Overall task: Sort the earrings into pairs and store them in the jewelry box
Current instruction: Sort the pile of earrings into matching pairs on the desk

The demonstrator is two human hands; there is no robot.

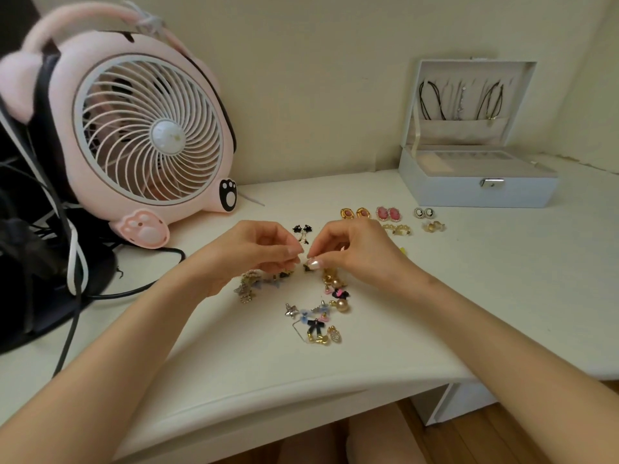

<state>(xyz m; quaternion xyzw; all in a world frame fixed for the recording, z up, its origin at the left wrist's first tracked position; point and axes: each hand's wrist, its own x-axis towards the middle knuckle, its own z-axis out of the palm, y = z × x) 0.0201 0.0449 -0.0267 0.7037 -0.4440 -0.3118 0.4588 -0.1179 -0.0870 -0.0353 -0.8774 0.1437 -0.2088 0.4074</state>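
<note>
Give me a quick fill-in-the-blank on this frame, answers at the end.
1. The jewelry box at the back right of the table is ____, not closed.
2. The necklaces hang inside the box's ____.
3. The desk fan is ____ in colour.
4. In the row in front of the box, the cameo pair lies to the ____ of the pink oval pair.

Answers: open; lid; pink; right
</note>
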